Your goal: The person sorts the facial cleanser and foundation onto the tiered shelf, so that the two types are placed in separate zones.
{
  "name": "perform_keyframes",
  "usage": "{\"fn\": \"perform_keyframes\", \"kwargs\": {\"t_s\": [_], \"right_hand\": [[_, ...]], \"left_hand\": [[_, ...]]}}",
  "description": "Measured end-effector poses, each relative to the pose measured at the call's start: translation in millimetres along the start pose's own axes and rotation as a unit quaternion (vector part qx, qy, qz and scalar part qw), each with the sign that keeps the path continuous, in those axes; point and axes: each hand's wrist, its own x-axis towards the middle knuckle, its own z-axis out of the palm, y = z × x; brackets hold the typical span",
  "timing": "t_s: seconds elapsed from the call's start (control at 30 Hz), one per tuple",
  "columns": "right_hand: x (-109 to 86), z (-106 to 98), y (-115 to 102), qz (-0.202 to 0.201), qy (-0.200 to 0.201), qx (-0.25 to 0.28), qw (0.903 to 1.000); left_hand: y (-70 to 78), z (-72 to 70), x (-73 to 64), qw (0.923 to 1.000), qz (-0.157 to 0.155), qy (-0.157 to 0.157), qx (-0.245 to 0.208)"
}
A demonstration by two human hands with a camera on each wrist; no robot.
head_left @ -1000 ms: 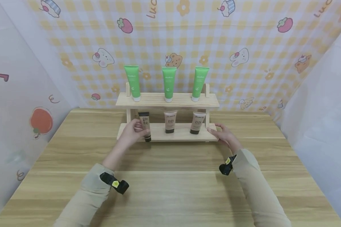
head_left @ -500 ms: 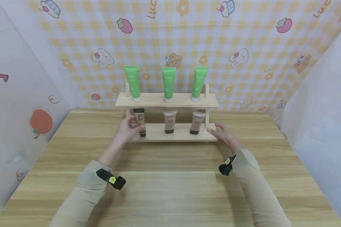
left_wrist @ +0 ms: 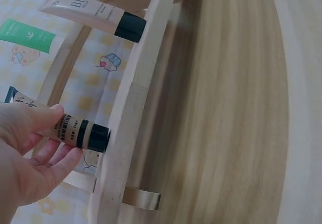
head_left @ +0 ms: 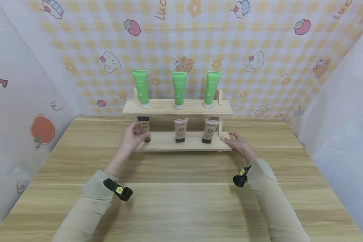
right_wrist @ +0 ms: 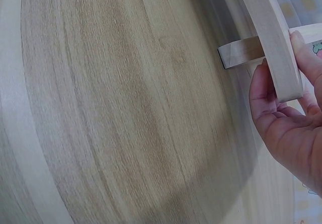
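Observation:
My left hand (head_left: pixel 132 135) pinches a beige cosmetic tube with a black cap (left_wrist: pixel 98 137) between thumb and fingers. The tube stands cap down at the left end of the lower shelf (head_left: pixel 166 145), its cap right at the board in the left wrist view. On the shelf's right end, my right hand (head_left: pixel 238 144) grips the board, thumb on top and fingers curled underneath in the right wrist view. Two pinkish BB cream tubes stand on the same board, one in the middle (head_left: pixel 180 130) and one on the right (head_left: pixel 210 131).
Three green tubes, left (head_left: pixel 141 88), middle (head_left: pixel 179 89) and right (head_left: pixel 212 88), stand on the upper shelf (head_left: pixel 163 107). The two-tier wooden rack rests on a wood-grain table (head_left: pixel 181 201), before a yellow checked cloth (head_left: pixel 157 43).
My left hand has carried the black-capped tube left and back, from the lower shelf's front edge onto its left end. The right hand keeps its grip on the shelf's right end.

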Motion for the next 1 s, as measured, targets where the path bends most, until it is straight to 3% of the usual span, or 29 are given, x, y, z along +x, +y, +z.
{"fn": "perform_keyframes", "kwargs": {"t_s": [0.23,0.6,0.73,0.8,0.9,1.0], "right_hand": [[1.0,-1,1,-0.001,0.005,-0.013,0.9999],[1.8,-1,3,-0.001,0.017,-0.005,0.9998],[-1.1,-3,4,-0.02,0.032,-0.073,0.9966],[-2.9,-5,4,-0.044,0.042,-0.125,0.9903],[-3.8,-9,5,-0.103,0.061,-0.195,0.9735],[-3.0,-16,9,-0.176,0.09,-0.257,0.9461]], "left_hand": [[-7.1,5.2,-2.1,0.9997,0.023,0.008,-0.006],[-11.4,8.7,-4.7,0.9998,0.019,-0.006,0.001],[-13.1,6.5,-4.2,0.9998,0.011,-0.016,0.001],[-16.0,1.7,-5.2,0.9998,0.004,-0.021,0.002],[-25.5,-14.4,-8.9,0.9992,0.001,-0.023,0.033],[-39.0,-36.6,-13.8,0.9947,0.011,-0.026,0.099]]}}
